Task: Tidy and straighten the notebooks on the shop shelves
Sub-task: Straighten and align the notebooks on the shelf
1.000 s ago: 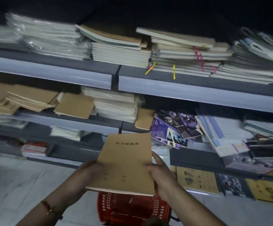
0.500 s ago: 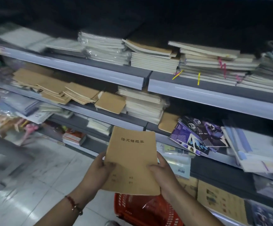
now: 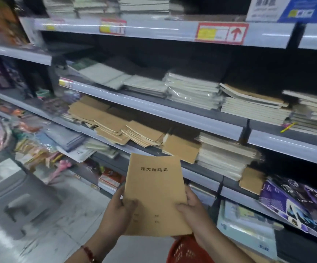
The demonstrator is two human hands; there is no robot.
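So both hands are on one brown notebook [image 3: 154, 194], held up in front of the shelves around 6 o'clock in the head view. Left hand [image 3: 118, 210] pinches its lower left edge, thumb on the cover; right hand [image 3: 192, 209] grips the lower right edge the same way. Messy brown notebook piles [image 3: 116, 123] sit on the shelf [image 3: 172, 114] at 11 o'clock from it, red basket [image 3: 189, 250] just below.

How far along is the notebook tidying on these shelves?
Done: nothing looks straightened. In hand: left hand and right hand hold one brown kraft-paper notebook. Left: the fanned-out brown notebook piles and the skewed purple patterned notebooks.
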